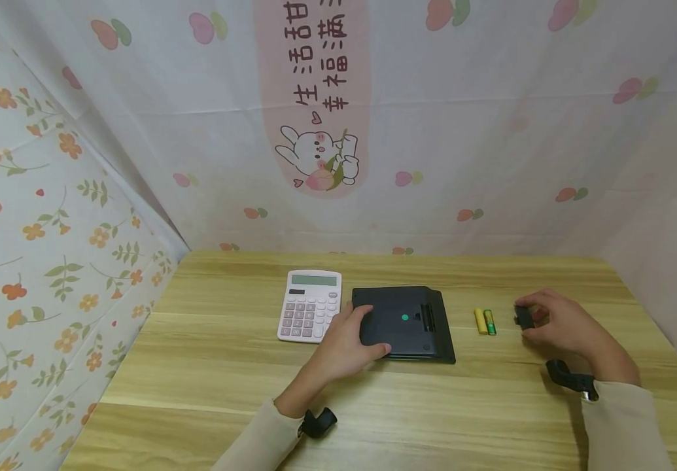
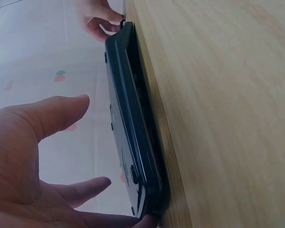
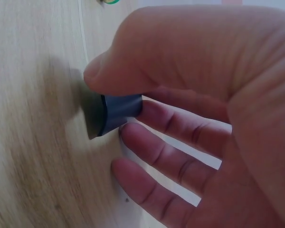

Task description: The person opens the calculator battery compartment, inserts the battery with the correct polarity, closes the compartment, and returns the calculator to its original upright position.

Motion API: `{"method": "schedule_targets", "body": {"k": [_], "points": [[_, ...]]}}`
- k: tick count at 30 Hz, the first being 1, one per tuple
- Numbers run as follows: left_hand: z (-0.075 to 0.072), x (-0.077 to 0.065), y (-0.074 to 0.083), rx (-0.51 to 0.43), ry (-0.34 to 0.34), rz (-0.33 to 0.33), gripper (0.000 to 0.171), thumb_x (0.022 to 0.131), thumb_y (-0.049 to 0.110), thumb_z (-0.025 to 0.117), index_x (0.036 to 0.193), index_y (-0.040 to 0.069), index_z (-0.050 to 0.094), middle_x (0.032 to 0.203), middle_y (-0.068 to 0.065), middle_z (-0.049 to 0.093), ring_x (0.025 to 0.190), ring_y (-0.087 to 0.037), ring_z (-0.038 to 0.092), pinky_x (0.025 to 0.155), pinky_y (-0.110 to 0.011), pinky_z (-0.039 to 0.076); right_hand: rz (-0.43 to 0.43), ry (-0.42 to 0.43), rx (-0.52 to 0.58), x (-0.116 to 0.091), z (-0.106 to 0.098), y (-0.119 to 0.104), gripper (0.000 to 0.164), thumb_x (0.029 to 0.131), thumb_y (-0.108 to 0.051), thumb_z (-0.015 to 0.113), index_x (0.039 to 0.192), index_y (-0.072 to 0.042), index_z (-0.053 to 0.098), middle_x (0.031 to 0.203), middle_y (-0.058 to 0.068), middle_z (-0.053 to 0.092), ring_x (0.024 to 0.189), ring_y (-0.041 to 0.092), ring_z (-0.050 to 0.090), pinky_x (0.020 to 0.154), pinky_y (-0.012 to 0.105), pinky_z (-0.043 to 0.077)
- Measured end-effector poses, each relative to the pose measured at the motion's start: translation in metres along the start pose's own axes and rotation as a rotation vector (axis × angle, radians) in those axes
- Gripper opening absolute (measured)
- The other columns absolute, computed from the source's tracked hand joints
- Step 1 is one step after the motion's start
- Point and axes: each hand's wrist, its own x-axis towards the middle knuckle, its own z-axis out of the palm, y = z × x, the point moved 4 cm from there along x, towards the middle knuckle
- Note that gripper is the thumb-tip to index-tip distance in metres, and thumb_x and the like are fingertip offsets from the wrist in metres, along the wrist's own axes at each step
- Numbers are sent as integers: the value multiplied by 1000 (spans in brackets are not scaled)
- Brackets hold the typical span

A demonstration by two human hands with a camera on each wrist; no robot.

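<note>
A black desk calculator [image 1: 394, 327] lies with its back up, its small battery compartment [image 1: 427, 318] uncovered. My left hand [image 1: 347, 340] is at its left side, thumb and fingers spread. In the left wrist view a fingertip [image 2: 149, 221] touches the near end of the black calculator [image 2: 133, 128]. Over to the right, my right hand [image 1: 558, 320] pinches a small black battery cover [image 1: 524, 317] between thumb and fingers. The right wrist view shows that cover [image 3: 121, 111] close to the tabletop, partly hidden by the thumb.
Two small batteries, one yellow [image 1: 480, 321] and one green and yellow [image 1: 490, 322], lie between the black calculator and my right hand. A white calculator [image 1: 310, 306] lies face up behind my left hand. A patterned curtain [image 1: 432, 131] hangs along the table's back edge.
</note>
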Motion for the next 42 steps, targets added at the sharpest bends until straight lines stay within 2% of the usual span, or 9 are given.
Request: {"method": "schedule_targets", "body": {"k": [6, 20, 29, 36, 42], "points": [[0, 0, 1, -4, -7, -9, 83, 90, 43, 84, 159, 6, 55, 171, -36, 31, 156, -56, 34, 117, -73, 37, 11, -4, 3, -1, -2, -1, 61, 82, -7, 92, 134, 12, 67, 125, 27, 63, 101, 40, 69, 82, 52, 55], [5, 3, -8, -4, -12, -28, 87, 89, 46, 85, 161, 9, 54, 174, -32, 28, 159, -51, 30, 120, -70, 34, 40, -25, 5, -4, -5, -1, 64, 84, -10, 92, 138, 10, 65, 130, 30, 62, 106, 43, 67, 85, 57, 55], [5, 4, -8, -5, -14, -23, 85, 89, 43, 86, 160, 8, 55, 173, -34, 30, 158, -54, 31, 119, -71, 35, 30, -22, 21, -6, -7, -2, 63, 85, -9, 90, 139, 11, 64, 136, 35, 61, 107, 45, 68, 84, 57, 56], [-2, 0, 3, 4, -20, 26, 82, 92, 44, 84, 158, 5, 55, 169, -39, 32, 153, -60, 35, 114, -75, 38, 15, 12, 29, -7, -14, -10, 61, 92, -9, 86, 143, 10, 61, 141, 37, 60, 111, 52, 68, 84, 63, 57], [5, 3, -8, 14, 6, 26, 84, 89, 46, 85, 158, 7, 56, 170, -37, 32, 155, -57, 35, 115, -73, 39, 8, 32, 17, -6, -20, -23, 59, 97, -11, 83, 147, 8, 60, 141, 35, 62, 114, 51, 67, 82, 60, 58]]}}
